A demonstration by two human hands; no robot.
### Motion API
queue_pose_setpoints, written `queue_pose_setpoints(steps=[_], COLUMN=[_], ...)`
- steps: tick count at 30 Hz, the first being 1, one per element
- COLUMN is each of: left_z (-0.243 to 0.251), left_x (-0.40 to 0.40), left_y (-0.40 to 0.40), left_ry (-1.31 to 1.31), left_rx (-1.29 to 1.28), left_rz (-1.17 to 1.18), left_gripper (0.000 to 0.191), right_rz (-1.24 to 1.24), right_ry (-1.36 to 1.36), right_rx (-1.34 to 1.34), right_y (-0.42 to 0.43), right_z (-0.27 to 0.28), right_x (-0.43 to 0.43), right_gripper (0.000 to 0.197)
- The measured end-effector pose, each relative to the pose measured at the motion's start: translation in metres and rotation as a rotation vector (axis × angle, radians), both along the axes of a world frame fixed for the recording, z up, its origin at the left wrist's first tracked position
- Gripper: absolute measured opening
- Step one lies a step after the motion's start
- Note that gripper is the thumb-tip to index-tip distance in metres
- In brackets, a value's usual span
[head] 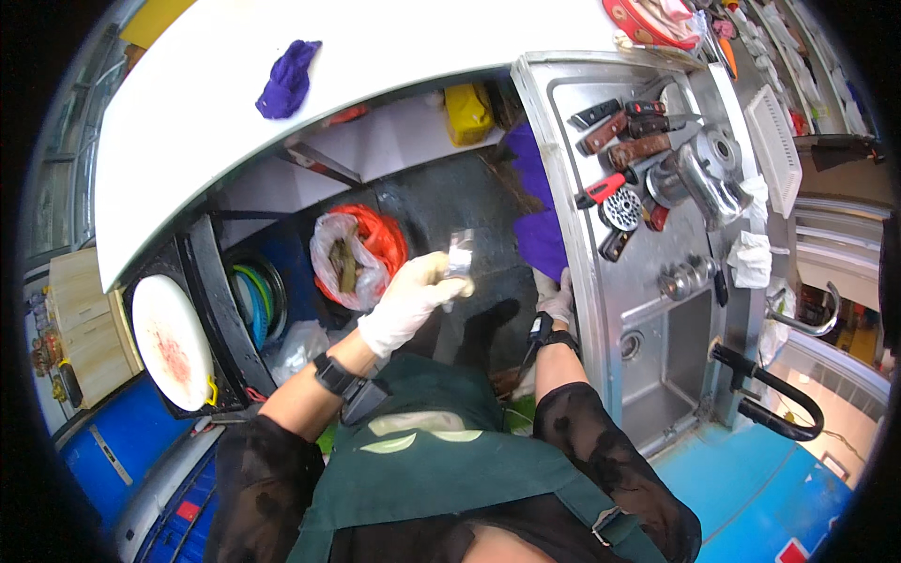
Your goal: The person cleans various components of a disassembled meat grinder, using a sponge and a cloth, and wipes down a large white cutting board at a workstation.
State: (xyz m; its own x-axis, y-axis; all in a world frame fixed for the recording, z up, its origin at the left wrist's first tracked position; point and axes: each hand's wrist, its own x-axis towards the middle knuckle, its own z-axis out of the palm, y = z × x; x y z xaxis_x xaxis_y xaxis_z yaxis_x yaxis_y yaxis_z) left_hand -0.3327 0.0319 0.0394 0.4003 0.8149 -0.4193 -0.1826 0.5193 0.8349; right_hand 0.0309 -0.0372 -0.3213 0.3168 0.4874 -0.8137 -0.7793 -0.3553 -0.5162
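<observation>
My left hand (408,302), in a whitish glove, grips a small shiny metal part (460,255) over the dark floor. What kind of part it is cannot be told. Beside the steel sink counter, my right hand (555,299), also gloved, is at the lower end of a purple cloth (540,243) hanging along the counter's edge. Its fingers close about the cloth, partly hidden by it. Just beyond my left hand stands a red plastic bag (383,236) with a clear liner and brownish scraps inside.
Several knives (639,149), a perforated metal disc (621,209) and a metal grinder housing (700,176) lie on the steel counter (588,281), next to a sink basin (665,390). A purple cloth (288,79) rests on the white table (422,35). A stained white board (172,341) is at left.
</observation>
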Motion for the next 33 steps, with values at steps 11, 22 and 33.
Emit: queue_pose_setpoints(steps=[11,22,33], left_z=[-0.039,-0.004,0.122], left_x=[-0.078,-0.095,-0.146], left_y=[-0.021,0.006,0.017], left_ry=[-0.542,-0.282,-0.175], left_rx=[-0.253,-0.043,0.209], left_rz=[0.526,0.434,0.648], left_gripper=[0.062,0.039,0.019], right_rz=[0.592,0.928,0.661], right_ry=[-0.413,-0.136,-0.387], right_rx=[0.340,0.534,0.654], right_y=[0.050,0.087,0.130], right_z=[0.278,0.467,0.544], right_x=[-0.134,-0.175,-0.203], right_gripper=[0.019,0.020,0.020])
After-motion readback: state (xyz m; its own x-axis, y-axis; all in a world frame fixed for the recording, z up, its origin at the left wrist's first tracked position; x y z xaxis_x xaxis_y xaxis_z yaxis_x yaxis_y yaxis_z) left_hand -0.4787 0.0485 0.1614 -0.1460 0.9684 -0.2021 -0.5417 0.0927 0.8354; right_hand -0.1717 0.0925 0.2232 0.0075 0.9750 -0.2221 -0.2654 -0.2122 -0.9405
